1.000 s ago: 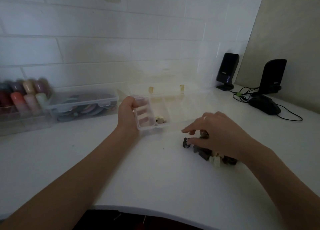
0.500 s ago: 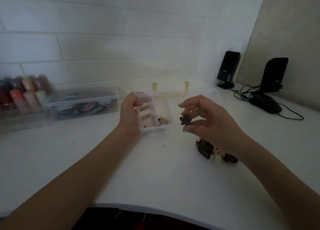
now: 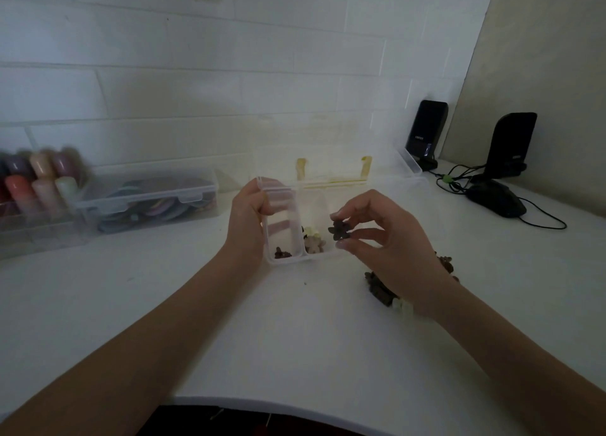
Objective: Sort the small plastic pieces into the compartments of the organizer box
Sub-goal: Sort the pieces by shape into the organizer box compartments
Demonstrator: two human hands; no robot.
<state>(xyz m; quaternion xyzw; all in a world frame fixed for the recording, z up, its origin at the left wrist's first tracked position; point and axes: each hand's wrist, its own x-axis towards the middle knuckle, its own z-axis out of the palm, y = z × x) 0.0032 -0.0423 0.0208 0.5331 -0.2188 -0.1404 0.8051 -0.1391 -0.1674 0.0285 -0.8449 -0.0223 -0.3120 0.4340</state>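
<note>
A clear plastic organizer box (image 3: 296, 258) with its lid up stands on the white table. My left hand (image 3: 249, 225) grips its left end wall. My right hand (image 3: 383, 238) pinches a dark flower-shaped piece (image 3: 339, 230) between thumb and fingers, held just above the box's right part. The leftmost compartment holds a dark piece (image 3: 282, 253). The compartment beside it holds cream and tan pieces (image 3: 313, 238). A pile of loose dark and cream pieces (image 3: 385, 291) lies on the table under my right wrist, partly hidden.
A clear latched case (image 3: 147, 199) with coloured discs sits at the left, next to a clear rack of coloured bottles (image 3: 36, 183). Two black speakers (image 3: 424, 133) and a black mouse (image 3: 496, 197) with cables stand at the back right. The table's front edge curves near me.
My right hand lifted a dark flower-shaped piece from the pile and carried it left, to just above the box. My left hand kept its hold on the box.
</note>
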